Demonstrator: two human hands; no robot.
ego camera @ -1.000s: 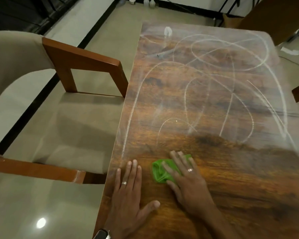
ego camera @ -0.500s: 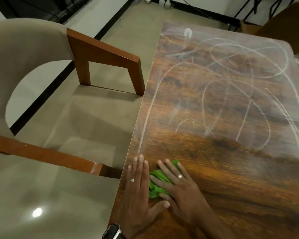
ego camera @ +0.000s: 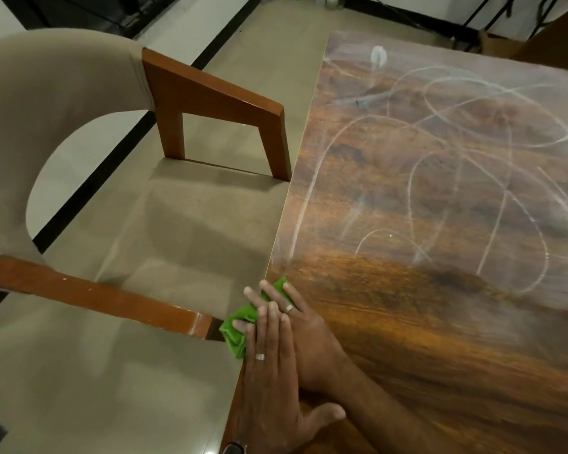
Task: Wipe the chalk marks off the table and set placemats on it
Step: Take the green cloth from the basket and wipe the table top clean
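Note:
A dark wooden table (ego camera: pixel 440 339) fills the right side. White chalk marks (ego camera: pixel 456 178) loop over its far half, while the near strip looks free of chalk. A green cloth (ego camera: pixel 235 332) lies bunched at the table's left edge and hangs partly over it. My right hand (ego camera: pixel 309 335) presses down on the cloth with flat fingers. Just beside it, my left hand (ego camera: pixel 269 381) lies flat on the table edge, overlapping the right hand's side, its fingertips touching the cloth. No placemat is in view.
A beige upholstered chair (ego camera: pixel 184 244) with wooden armrests (ego camera: pixel 210 99) stands tight against the table's left edge. Another brown chair (ego camera: pixel 558 37) is at the far right corner. Tiled floor and cables lie beyond the table.
My right hand has slid the green cloth leftward to the table's left edge, closing up against my left hand. The view has shifted left.

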